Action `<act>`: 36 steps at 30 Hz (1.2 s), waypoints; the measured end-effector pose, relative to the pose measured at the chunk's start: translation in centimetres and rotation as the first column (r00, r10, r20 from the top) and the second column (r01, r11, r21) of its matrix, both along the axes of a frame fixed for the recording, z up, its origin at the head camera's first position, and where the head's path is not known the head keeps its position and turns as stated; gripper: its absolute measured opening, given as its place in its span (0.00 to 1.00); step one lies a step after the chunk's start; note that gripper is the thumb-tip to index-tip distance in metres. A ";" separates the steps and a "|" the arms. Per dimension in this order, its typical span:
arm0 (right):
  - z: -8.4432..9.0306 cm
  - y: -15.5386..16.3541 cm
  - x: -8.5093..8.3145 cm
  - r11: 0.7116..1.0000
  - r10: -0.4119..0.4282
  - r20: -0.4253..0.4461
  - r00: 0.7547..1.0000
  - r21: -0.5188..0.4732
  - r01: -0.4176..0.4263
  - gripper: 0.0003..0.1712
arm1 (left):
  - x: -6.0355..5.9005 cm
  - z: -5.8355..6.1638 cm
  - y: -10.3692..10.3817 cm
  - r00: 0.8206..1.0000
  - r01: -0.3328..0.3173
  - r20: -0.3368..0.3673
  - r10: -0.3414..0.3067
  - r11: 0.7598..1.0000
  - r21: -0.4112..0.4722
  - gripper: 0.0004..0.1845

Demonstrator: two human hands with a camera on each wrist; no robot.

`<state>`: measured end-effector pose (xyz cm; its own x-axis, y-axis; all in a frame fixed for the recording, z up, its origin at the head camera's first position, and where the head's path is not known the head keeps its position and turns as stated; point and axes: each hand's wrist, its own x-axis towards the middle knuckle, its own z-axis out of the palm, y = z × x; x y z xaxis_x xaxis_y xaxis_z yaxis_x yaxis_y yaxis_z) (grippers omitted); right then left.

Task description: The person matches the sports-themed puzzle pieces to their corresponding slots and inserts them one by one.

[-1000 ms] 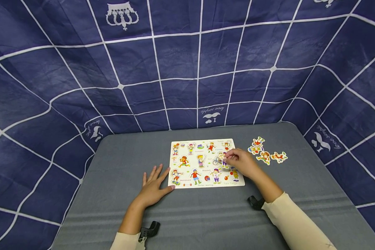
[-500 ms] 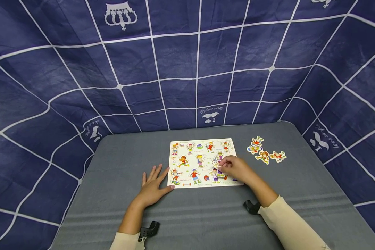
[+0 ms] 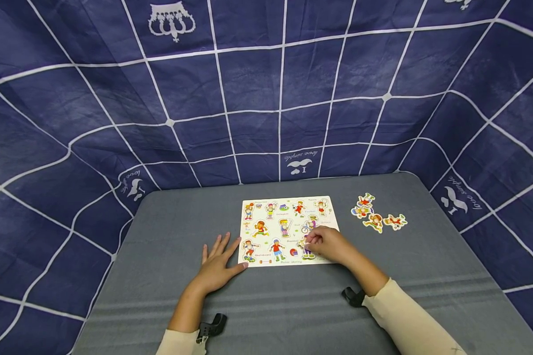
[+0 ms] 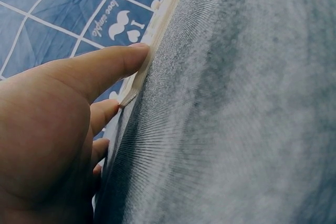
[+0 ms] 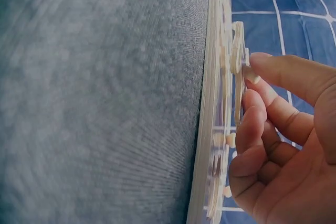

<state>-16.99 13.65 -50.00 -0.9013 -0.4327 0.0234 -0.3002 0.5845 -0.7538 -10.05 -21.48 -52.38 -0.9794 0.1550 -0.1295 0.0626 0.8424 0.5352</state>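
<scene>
Here, puzzle piece (image 3: 305,243) in right hand (image 3: 330,245), above puzzle board (image 3: 266,231).

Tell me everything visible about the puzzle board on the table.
The puzzle board is a thin, pale, wood-like rectangle lying flat on the grey table, printed with cartoon sports figures and small captions. The left hand lies flat with its thumb against the board's near left corner; the right hand pinches a figure piece at its near right part.

Navy cloth backdrop (image 3: 266,88) w/ white grid lines, crown & moustache prints, grey tabletop (image 3: 169,276), even light
</scene>
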 end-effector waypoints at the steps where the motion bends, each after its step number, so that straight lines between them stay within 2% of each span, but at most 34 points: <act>1: -0.1 0.0 0.0 1.000 0.001 -0.005 1.000 0.002 -0.001 0.05 | 0.0 0.0 0.0 1.000 0.000 -0.001 0.000 1.000 0.000 0.45; 21: -0.4 -0.6 -0.1 0.994 0.025 -0.048 0.999 0.106 -0.020 0.06 | 0.0 0.1 0.0 1.000 0.004 0.014 -0.004 1.000 -0.002 0.45; 36: -0.3 -0.7 -0.2 0.992 0.019 -0.050 0.999 0.122 -0.013 0.06 | -0.2 0.2 0.1 1.000 0.004 0.011 -0.004 1.000 0.000 0.45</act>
